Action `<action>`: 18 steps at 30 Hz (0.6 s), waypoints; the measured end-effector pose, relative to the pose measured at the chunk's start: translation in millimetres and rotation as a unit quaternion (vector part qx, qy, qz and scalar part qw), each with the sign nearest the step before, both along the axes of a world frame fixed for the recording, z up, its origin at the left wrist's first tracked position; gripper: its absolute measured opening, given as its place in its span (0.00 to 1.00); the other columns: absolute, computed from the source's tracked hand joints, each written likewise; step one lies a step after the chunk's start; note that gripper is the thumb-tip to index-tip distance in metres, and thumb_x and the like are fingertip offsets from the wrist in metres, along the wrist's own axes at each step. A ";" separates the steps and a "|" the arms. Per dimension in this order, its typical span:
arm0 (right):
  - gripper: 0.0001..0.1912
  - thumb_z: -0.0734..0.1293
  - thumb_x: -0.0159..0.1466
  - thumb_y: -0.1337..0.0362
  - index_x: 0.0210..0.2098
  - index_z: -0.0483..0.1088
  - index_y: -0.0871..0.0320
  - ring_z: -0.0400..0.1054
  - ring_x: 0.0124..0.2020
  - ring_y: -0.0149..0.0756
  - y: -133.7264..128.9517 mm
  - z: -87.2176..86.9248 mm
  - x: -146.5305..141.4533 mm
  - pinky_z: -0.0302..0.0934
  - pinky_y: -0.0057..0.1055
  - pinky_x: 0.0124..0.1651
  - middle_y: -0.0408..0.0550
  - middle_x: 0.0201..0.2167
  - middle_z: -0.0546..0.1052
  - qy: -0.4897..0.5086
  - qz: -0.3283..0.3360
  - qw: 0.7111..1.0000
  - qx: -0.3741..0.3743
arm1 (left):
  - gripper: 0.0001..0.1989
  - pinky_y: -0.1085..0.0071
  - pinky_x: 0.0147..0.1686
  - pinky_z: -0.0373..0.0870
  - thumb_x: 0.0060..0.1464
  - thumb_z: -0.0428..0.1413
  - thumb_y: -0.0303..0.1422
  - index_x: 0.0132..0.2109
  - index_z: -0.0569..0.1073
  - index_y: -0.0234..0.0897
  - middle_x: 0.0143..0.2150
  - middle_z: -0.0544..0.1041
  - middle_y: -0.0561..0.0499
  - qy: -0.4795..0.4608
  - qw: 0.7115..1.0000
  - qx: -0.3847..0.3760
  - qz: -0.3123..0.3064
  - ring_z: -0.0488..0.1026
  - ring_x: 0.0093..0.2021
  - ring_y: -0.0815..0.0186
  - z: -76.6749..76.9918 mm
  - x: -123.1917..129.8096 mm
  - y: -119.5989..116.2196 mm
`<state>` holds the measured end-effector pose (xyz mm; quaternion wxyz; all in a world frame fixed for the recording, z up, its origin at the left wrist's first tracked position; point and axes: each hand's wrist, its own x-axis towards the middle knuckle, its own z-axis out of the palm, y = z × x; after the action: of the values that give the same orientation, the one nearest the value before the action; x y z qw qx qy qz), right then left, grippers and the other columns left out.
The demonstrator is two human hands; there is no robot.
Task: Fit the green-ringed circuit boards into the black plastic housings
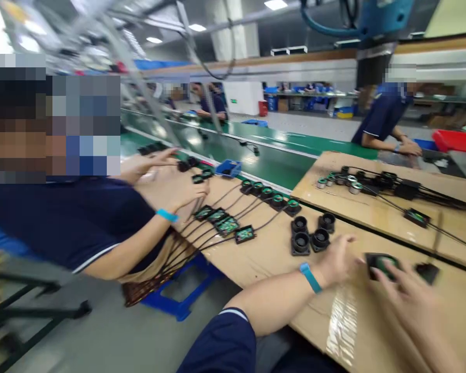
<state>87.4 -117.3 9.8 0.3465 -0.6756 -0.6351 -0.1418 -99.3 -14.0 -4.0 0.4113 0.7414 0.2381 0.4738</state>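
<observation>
My right hand (411, 292), blurred, has its fingers around a square black housing (381, 267) with a green circuit board inside. My left hand (337, 260) is just left of that housing, apart from it, its fingers stretched out and somewhat smeared; I see nothing in it. Several round black speaker-like housings (301, 242) with square flanges stand beyond my left wrist. A dark part (427, 272) lies behind my right hand, too blurred to name.
On the left, a co-worker's hand (192, 194) is beside small black parts. Open circuit-board boxes (227, 225) lie wired to round housings (266, 193). Cabled parts (407, 189) rest on the far cardboard (310, 181). A blue tray (228, 168) stands by the green conveyor (279, 168).
</observation>
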 end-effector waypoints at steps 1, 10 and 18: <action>0.22 0.62 0.67 0.49 0.38 0.81 0.56 0.78 0.31 0.48 -1.3 4.3 -6.7 0.75 0.42 0.36 0.59 0.38 0.82 -0.012 0.004 1.000 -0.016 | 0.39 0.50 0.62 0.66 0.59 0.50 0.60 0.62 0.64 0.32 0.58 0.71 0.33 0.000 1.000 0.000 0.003 0.70 0.60 0.49 1.5 -1.7 -2.5; 0.15 0.68 0.66 0.58 0.46 0.80 0.59 0.78 0.43 0.48 -0.2 20.3 -32.4 0.74 0.42 0.49 0.61 0.49 0.79 0.025 -0.007 0.991 -0.132 | 0.33 0.55 0.58 0.68 0.63 0.47 0.57 0.60 0.65 0.34 0.56 0.72 0.36 -0.009 1.000 -0.014 0.005 0.71 0.58 0.54 -5.1 -2.9 2.9; 0.20 0.67 0.68 0.56 0.52 0.77 0.62 0.76 0.49 0.49 -5.7 7.8 -39.5 0.71 0.41 0.55 0.65 0.56 0.75 0.032 -0.018 0.985 -0.170 | 0.35 0.55 0.58 0.69 0.63 0.42 0.60 0.59 0.65 0.34 0.56 0.73 0.37 -0.009 1.000 -0.011 0.014 0.72 0.57 0.54 -6.2 -4.5 2.4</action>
<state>48.0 -122.9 17.5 0.2441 -0.7404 -0.6261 -0.0157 -103.8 -11.7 -10.2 0.4147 0.7291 0.2501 0.4837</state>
